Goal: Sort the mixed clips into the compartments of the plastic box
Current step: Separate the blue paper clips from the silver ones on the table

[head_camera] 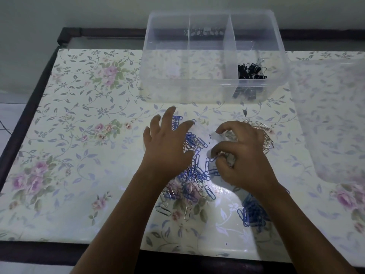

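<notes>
A clear plastic box [213, 91] with three compartments stands at the back of the table. Black binder clips [251, 71] lie in its right compartment; the other two look bare. A mixed heap of blue and silver paper clips [194, 175] is spread in front of the box. A silver pile [264, 135] lies to the right and a blue pile [252, 214] sits near the front. My left hand [167, 147] hovers over the heap with fingers spread. My right hand [243, 155] is curled, its fingertips pinching paper clips.
A floral plastic cloth [88, 135] covers the table, which has a dark wooden frame [25, 115]. The clear box lid [331, 119] lies at the right. A grey wall rises behind the table.
</notes>
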### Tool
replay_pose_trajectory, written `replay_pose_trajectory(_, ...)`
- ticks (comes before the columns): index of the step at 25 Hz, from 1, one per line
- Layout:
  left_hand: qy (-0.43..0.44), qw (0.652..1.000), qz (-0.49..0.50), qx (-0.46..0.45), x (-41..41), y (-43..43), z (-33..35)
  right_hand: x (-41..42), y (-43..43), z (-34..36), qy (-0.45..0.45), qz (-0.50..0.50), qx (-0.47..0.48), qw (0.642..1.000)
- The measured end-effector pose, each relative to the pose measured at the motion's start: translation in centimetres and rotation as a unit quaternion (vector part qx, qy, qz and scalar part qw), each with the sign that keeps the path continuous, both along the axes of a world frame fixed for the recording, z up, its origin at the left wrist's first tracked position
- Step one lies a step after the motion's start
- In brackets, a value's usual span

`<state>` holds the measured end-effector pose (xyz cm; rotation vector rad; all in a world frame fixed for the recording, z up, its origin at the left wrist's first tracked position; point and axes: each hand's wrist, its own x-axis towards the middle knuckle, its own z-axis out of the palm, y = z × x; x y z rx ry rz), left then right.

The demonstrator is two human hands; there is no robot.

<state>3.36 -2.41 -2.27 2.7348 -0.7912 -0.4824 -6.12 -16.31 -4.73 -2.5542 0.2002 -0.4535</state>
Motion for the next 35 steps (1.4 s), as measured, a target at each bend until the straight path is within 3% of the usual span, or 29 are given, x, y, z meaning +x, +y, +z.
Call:
replay_pose_trajectory(7, -0.002, 0.994, 0.105, -0.02, 0.7, 0.6, 0.3, -0.1, -0.2, -0.4, 0.014, -0.01, -0.041, 0.999)
replay_pose_trajectory(14, -0.001, 0.994, 0.06, -0.088, 0.6, 0.1, 0.4, -0.2, -0.3, -0.5, 0.0, -0.021, -0.039, 0.999)
replay_pose_trajectory(20, 0.021, 1.0, -0.015, -0.008, 0.0, -0.1, 0.5, -0.1, -0.4, -0.3, -0.008, 0.001, -0.007, 1.0)
replay_pose_trajectory(29, -0.015, 0.989, 0.148, -0.02, 0.6, 0.5, 0.8, 1.4, 0.4, -1.3, 0.033, -0.049, -0.072, 0.996)
replay_pose_trajectory(35, 0.005, 0.998, 0.065, 0.005, -0.1, -0.2, 0.5, 3.1, 0.7, -1.1, 0.06, -0.018, -0.088, 0.994)
